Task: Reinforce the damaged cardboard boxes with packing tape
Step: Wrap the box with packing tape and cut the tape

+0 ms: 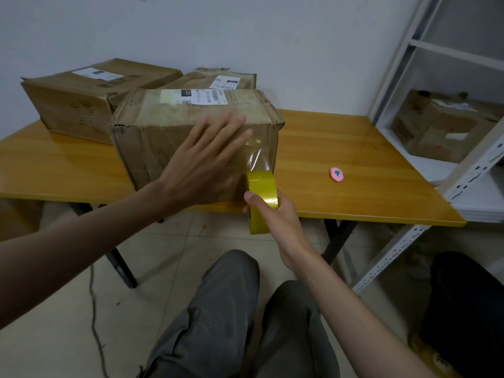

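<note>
A worn cardboard box (152, 137) with a white shipping label on top stands at the front of the wooden table (341, 170). My left hand (207, 156) lies flat against its near side, fingers spread, pressing on clear tape. My right hand (268, 214) grips a yellow roll of packing tape (261, 186) just below the table's front edge. A clear strip (257, 156) runs from the roll up onto the box's near right corner.
Two more battered boxes (81, 99) (218, 79) sit behind the front one. A small pink cutter (337, 174) lies on the table to the right. A white metal shelf (450, 148) at the right holds another box (441, 126). My knees are below.
</note>
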`<action>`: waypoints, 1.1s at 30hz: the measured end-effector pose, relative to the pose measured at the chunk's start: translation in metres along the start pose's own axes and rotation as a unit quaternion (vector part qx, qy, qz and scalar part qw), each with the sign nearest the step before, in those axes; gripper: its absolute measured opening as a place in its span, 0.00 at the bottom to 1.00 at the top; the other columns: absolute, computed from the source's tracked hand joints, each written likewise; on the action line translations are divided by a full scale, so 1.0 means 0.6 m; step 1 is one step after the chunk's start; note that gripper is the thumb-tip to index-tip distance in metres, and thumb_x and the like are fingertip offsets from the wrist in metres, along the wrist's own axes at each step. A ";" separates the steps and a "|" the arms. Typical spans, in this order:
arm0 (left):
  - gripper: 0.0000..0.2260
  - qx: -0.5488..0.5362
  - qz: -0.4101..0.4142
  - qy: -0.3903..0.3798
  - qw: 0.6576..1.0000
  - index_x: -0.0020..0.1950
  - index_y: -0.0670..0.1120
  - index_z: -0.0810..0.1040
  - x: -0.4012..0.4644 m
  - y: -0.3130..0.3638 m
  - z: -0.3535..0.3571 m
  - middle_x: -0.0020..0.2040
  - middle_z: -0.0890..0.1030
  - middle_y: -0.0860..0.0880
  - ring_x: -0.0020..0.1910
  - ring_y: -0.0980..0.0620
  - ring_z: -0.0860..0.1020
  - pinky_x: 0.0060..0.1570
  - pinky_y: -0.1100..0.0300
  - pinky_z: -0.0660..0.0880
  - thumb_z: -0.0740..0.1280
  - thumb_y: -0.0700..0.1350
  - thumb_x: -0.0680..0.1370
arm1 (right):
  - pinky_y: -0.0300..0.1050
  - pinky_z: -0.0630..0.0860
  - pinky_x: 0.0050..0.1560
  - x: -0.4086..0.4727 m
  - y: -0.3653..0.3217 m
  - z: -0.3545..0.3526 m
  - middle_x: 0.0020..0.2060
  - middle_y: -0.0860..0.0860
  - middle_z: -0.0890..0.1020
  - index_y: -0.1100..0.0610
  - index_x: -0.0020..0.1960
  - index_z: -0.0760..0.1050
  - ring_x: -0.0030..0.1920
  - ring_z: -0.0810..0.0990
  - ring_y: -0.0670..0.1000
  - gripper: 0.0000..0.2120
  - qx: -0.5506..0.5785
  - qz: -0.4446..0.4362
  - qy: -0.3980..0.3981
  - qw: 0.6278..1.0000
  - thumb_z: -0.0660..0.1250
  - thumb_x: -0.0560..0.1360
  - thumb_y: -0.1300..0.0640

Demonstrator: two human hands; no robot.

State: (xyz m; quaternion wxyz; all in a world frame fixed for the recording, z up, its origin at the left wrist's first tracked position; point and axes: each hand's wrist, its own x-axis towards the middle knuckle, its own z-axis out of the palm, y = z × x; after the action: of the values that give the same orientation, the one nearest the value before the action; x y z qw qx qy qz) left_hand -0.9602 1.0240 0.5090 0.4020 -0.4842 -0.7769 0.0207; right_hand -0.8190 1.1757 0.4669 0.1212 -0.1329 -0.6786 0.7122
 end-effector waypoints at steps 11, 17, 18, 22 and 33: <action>0.40 -0.196 -0.251 0.157 0.935 0.80 0.41 0.60 -0.108 -0.118 -0.034 0.78 0.62 0.37 0.78 0.39 0.60 0.78 0.39 0.56 0.72 0.60 0.77 | 0.40 0.75 0.51 -0.015 0.022 0.015 0.39 0.54 0.83 0.49 0.51 0.78 0.45 0.81 0.49 0.03 0.011 -0.047 0.023 0.999 0.66 0.82 0.53; 0.51 -0.603 -0.393 0.057 0.691 0.82 0.60 0.51 -0.139 -0.172 -0.021 0.80 0.57 0.49 0.76 0.47 0.67 0.69 0.41 0.72 0.77 0.65 0.67 | 0.49 0.76 0.55 -0.009 0.024 0.016 0.34 0.55 0.82 0.57 0.53 0.79 0.42 0.81 0.52 0.12 0.016 -0.030 0.035 0.999 0.68 0.79 0.48; 0.52 -0.613 -0.388 0.036 0.687 0.82 0.60 0.51 -0.141 -0.186 -0.016 0.80 0.57 0.50 0.75 0.47 0.67 0.70 0.42 0.72 0.77 0.64 0.66 | 0.50 0.77 0.54 -0.003 0.022 0.013 0.34 0.55 0.81 0.59 0.53 0.79 0.41 0.81 0.53 0.13 0.017 -0.025 0.040 0.999 0.68 0.79 0.48; 0.52 -0.638 -0.348 -0.024 0.687 0.82 0.60 0.51 -0.151 -0.229 0.004 0.80 0.57 0.52 0.76 0.48 0.66 0.73 0.41 0.67 0.77 0.61 0.65 | 0.48 0.78 0.45 0.012 0.008 0.004 0.32 0.58 0.79 0.64 0.47 0.78 0.35 0.78 0.55 0.13 0.012 -0.016 0.054 0.998 0.66 0.81 0.54; 0.63 -0.659 -0.276 -0.076 0.696 0.83 0.58 0.48 -0.149 -0.268 0.021 0.76 0.60 0.65 0.74 0.65 0.65 0.67 0.62 0.72 0.81 0.69 0.57 | 0.53 0.79 0.49 0.021 0.002 0.017 0.29 0.58 0.77 0.60 0.40 0.77 0.32 0.76 0.56 0.13 -0.011 -0.024 0.072 0.997 0.65 0.78 0.52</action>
State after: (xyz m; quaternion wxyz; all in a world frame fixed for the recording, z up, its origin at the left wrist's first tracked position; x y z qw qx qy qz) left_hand -1.0680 0.8744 0.5142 -0.0921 -0.3860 -0.7183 -0.5714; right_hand -0.8347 1.1704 0.4656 0.1853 -0.1685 -0.6787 0.6904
